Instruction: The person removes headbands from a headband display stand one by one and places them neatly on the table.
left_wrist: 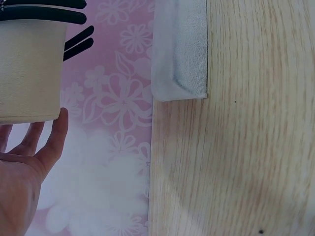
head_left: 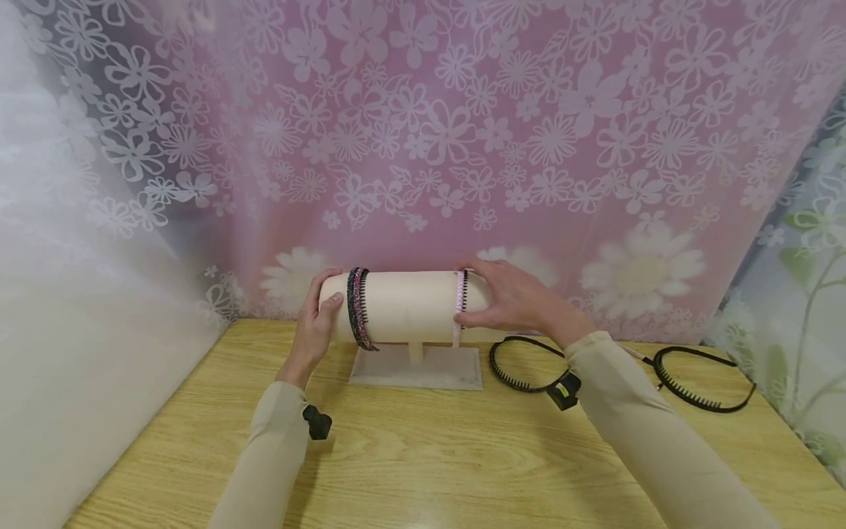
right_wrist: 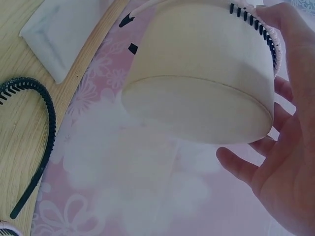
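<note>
A cream padded roll [head_left: 413, 305] is held up on a stand with a pale flat base [head_left: 415, 375]. My left hand [head_left: 316, 323] grips the roll's left end, thumb in front; in the left wrist view its fingers [left_wrist: 58, 135] touch the roll's end edge. Near the right end, a pale pink headband [head_left: 459, 297] with black teeth goes over the roll. My right hand [head_left: 515, 294] pinches this headband between thumb and fingers. Toward the left end sit a dark glittery headband [head_left: 352, 312] and a pink-purple glittery headband [head_left: 360, 316], side by side.
On the wooden table [head_left: 410, 455], a black toothed headband [head_left: 512, 380] lies right of the base, partly behind my right sleeve. Farther right is another black headband [head_left: 690, 399]. A flowered pink curtain [head_left: 423, 147] hangs close behind the roll.
</note>
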Tool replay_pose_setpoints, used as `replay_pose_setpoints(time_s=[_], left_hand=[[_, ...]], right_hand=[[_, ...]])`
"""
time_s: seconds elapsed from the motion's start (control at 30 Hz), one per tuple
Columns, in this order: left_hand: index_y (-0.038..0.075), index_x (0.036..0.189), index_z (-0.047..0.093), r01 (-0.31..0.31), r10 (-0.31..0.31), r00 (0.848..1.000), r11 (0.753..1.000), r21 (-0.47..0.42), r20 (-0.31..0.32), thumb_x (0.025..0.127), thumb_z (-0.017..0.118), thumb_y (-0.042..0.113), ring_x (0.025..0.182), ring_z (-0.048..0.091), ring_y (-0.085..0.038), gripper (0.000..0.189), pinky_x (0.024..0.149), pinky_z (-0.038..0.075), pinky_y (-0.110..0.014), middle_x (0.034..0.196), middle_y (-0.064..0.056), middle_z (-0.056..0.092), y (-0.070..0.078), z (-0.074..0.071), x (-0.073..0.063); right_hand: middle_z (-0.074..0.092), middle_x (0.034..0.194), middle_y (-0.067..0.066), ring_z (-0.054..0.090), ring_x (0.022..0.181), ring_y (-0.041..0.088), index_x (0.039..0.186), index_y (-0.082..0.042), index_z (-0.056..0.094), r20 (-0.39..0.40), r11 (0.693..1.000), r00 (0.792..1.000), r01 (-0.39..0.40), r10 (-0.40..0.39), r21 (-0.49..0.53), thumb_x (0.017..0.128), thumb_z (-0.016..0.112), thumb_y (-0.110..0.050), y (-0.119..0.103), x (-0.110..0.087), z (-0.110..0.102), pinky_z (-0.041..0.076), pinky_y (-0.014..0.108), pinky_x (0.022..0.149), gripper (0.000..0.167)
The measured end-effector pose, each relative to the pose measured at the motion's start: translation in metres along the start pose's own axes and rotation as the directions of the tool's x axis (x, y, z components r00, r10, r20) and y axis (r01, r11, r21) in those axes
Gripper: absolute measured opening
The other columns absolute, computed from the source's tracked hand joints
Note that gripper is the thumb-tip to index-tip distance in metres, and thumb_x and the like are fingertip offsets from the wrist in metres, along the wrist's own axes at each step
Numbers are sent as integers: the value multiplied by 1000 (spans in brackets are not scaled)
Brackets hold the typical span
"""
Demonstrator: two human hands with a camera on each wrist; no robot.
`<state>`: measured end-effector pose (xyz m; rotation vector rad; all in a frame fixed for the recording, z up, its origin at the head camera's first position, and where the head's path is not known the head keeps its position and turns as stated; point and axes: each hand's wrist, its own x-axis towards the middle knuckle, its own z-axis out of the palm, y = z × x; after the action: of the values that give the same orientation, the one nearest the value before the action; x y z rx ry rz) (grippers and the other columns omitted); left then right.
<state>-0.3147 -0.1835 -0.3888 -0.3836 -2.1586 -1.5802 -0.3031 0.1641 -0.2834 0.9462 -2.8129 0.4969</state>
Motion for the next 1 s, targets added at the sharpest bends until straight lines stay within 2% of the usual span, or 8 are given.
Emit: replay_pose_setpoints(time_s=[0.2,0.43,1.0], left_hand=[[28,149,47,-3,3,1000,1000,8,-9,104,48,32,87,58,-28,45,64,53,-38,148,-7,50,2,0,-1],[14,149,47,20,-20,1000,1000,-18,20,103,48,23,88,58,-24,47,66,53,-35,144,-19,52,38,-3,-10],[13,148,47,17,-17,1000,1000,-20,15,103,48,22,86,58,-24,47,64,54,-34,133,-23,56,36,-2,-9]], right_hand=[[53,153,9,50,140,36,152,-22,43,-2,1000,1000,0,0,-10,83,76,-58,2,-2,0,43,61,111,85],[51,155,10,49,141,36,153,-16,43,3,1000,1000,-12,12,10,83,76,-56,4,-5,-1,41,60,113,87],[50,155,12,50,138,39,154,-19,42,-9,999,999,-31,32,31,83,78,-52,11,-12,-2,42,62,111,86]])
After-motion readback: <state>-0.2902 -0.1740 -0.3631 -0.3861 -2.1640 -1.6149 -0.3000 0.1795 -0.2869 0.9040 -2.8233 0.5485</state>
